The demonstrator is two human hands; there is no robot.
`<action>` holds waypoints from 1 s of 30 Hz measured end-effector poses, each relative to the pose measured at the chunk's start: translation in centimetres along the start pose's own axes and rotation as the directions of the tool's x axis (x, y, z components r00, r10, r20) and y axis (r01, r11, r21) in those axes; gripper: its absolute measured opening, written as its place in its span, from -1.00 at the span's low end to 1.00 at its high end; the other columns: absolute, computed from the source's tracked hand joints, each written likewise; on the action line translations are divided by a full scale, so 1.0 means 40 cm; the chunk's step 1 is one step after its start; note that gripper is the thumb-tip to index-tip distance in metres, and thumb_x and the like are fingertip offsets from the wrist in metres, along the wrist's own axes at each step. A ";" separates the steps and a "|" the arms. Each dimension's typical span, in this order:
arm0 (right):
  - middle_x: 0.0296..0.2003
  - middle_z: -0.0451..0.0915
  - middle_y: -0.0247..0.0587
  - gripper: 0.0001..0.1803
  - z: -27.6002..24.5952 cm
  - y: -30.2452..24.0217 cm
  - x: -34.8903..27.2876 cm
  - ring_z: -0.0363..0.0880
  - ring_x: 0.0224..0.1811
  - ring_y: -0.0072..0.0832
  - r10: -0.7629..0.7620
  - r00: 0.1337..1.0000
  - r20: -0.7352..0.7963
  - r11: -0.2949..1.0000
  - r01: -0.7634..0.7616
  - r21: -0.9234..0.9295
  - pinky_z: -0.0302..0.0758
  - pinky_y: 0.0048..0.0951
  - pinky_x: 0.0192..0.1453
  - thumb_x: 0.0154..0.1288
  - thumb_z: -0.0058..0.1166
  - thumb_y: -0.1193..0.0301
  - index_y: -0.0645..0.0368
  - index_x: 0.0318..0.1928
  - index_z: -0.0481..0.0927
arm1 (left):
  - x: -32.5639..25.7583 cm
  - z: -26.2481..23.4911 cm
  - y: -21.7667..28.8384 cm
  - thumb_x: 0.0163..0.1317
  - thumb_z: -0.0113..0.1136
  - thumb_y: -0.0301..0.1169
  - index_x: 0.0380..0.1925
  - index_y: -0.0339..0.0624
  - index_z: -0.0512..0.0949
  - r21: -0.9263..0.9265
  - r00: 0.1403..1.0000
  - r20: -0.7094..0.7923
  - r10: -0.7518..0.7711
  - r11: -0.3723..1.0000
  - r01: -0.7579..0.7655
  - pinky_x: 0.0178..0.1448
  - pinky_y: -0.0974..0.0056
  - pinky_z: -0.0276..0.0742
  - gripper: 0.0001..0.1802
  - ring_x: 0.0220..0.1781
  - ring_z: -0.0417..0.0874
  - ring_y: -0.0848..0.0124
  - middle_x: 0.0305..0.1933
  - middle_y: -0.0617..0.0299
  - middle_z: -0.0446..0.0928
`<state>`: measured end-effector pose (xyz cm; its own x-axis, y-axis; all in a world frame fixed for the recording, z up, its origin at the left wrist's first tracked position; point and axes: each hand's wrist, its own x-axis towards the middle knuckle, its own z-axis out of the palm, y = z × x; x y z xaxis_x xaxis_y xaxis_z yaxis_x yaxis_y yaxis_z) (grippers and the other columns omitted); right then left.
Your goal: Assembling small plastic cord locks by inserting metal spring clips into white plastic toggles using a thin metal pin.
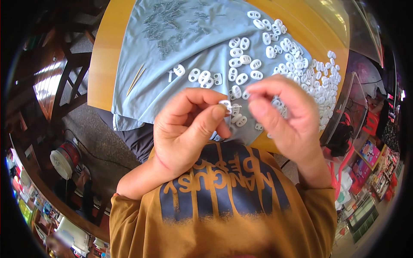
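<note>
A small white two-holed piece (226,103) is pinched between the thumb and forefinger of the left hand (178,129), with a thin metal spring (236,106) jutting from its right side; this unit is judged only part-assembled. The right hand (284,116) is raised just beside it, blurred — whether anything is gripped there cannot be told. Many loose springs (165,30) are spread at the far side of the blue cloth (144,92) on the counter (103,64), so much work seems to remain. Other white pieces (256,75) are strewn and heaped rightward — which are finished cannot be made out.
</note>
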<state>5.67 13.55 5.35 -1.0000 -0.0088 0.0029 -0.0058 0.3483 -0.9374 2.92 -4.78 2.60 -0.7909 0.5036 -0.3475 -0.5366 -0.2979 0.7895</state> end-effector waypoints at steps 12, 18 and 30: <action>-0.45 0.48 -0.22 -0.86 -0.015 0.113 0.095 0.48 -0.35 -0.24 -0.239 0.969 0.065 0.699 0.217 -0.682 0.42 -0.30 -0.23 -0.06 0.16 0.55 0.23 -0.41 0.51 | -0.001 -0.031 -0.004 0.23 0.11 -0.48 -0.20 -0.33 0.45 -0.091 0.997 -0.052 0.048 0.994 -0.053 -0.35 0.48 0.43 -0.82 -0.50 0.52 0.52 -0.33 0.16 0.54; -0.49 0.49 -0.27 -0.88 -0.004 0.080 0.087 0.50 -0.41 -0.38 -0.054 0.998 -0.044 0.884 0.028 -0.467 0.43 -0.43 -0.32 -0.02 0.16 0.58 0.21 -0.42 0.50 | -0.002 -0.032 0.007 0.23 0.12 -0.48 -0.20 -0.34 0.46 -0.146 0.997 -0.059 0.042 0.988 -0.050 -0.37 0.48 0.42 -0.81 -0.52 0.51 0.52 -0.33 0.14 0.55; -0.29 0.54 -0.28 -0.68 0.011 -0.005 0.022 0.50 -0.28 -0.64 0.328 0.935 0.135 0.687 -0.334 0.646 0.46 -0.59 -0.18 0.14 0.11 0.48 0.31 -0.08 0.48 | -0.003 -0.012 0.024 0.22 0.11 -0.51 -0.19 -0.33 0.45 -0.192 0.998 -0.041 0.042 0.980 -0.049 -0.42 0.48 0.43 -0.82 -0.56 0.51 0.52 -0.34 0.15 0.55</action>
<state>4.80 13.08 5.38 -0.9359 -0.0204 -0.3516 0.3346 -0.3634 -0.8695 2.35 -5.52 3.16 -0.8242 0.4573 -0.3340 -0.5434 -0.4726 0.6939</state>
